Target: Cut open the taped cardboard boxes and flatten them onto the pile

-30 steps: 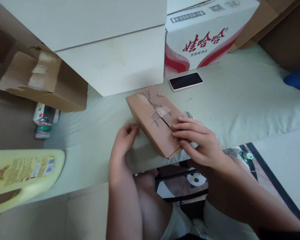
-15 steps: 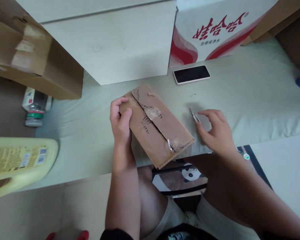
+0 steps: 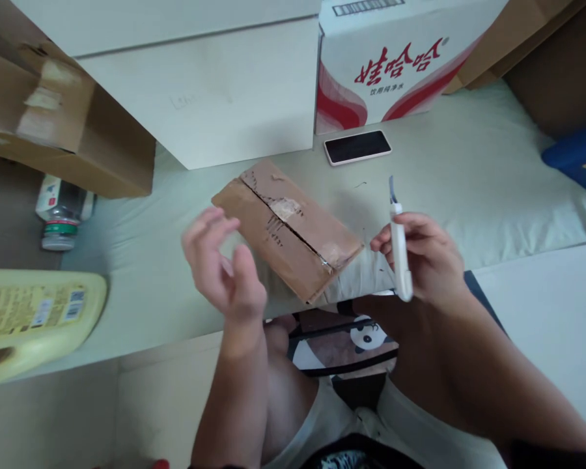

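Observation:
A flat brown cardboard box (image 3: 288, 228) lies on the pale green cloth surface. Torn, crumpled tape crosses its top, and a dark slit runs along the middle seam. Just off the box's left side, my left hand (image 3: 222, 264) is raised with fingers apart and nothing in it. At the right, my right hand (image 3: 427, 257) grips a white utility knife (image 3: 400, 254) by its handle. Its narrow metal blade points up and away from me, clear of the box.
Behind the box lies a phone (image 3: 357, 147), before a white cabinet (image 3: 215, 98) and a red-and-white carton (image 3: 395, 78). To the left are a yellow jug (image 3: 39, 312), a plastic bottle (image 3: 61, 218) and another cardboard box (image 3: 102, 143). A blue object (image 3: 579, 156) sits far right.
My left hand has let go of the cardboard box and moved left, opening. The box now rests flat. My right hand has turned the knife upright, bringing its white handle into sight.

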The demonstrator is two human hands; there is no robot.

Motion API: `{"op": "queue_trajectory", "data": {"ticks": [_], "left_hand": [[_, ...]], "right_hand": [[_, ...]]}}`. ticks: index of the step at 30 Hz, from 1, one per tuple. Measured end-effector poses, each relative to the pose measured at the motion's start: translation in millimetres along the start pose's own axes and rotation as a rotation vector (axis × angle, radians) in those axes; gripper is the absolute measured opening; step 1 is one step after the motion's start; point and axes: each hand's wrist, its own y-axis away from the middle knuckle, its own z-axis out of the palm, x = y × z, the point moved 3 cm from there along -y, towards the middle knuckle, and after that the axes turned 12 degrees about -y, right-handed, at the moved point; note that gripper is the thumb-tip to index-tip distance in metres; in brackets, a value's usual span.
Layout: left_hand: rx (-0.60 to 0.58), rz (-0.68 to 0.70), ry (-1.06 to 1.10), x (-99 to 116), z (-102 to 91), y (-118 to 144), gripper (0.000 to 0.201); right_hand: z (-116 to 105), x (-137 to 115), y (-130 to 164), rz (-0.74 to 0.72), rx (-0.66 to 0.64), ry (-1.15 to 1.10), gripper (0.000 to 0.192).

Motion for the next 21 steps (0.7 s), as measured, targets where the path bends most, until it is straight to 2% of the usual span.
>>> {"op": "queue_trajectory", "data": {"ticks": [3,5,6,9,13,16,21], "left_hand": [[-0.240,0.256,-0.017,27.4,-1.1,19.0,0.035],[-0.358,0.333,-0.056,32.9,3.3,29.5,0.036],[-0.374,0.339,-0.066,32.8,5.6,32.9,0.034],[-0.278,0.328,-0.051,29.5,10.8,36.7,0.027],[-0.151,0.362,-0.022,31.4,16.6,35.6,0.016],[-0.139,0.370,-0.015,35.1,19.1,33.7,0.013],[-0.207,0.408,-0.049,36.0,18.7,35.3,0.024]], "right_hand": [[9.1,-10.0,5.5,-0.115,0.012,-0.053,0.021],[16.5,-15.4,14.0,-0.184,-0.010,-0.047,0.019],[20.2,-17.3,19.7,-0.207,-0.028,-0.047,0.017],[31.3,-19.5,37.8,-0.223,-0.128,-0.019,0.012],[45.5,-19.5,47.4,-0.251,-0.287,0.307,0.023],[52.6,-24.4,44.0,-0.397,-0.343,0.515,0.021],[57.0,-31.5,39.6,-0.579,-0.412,0.564,0.019]]}}
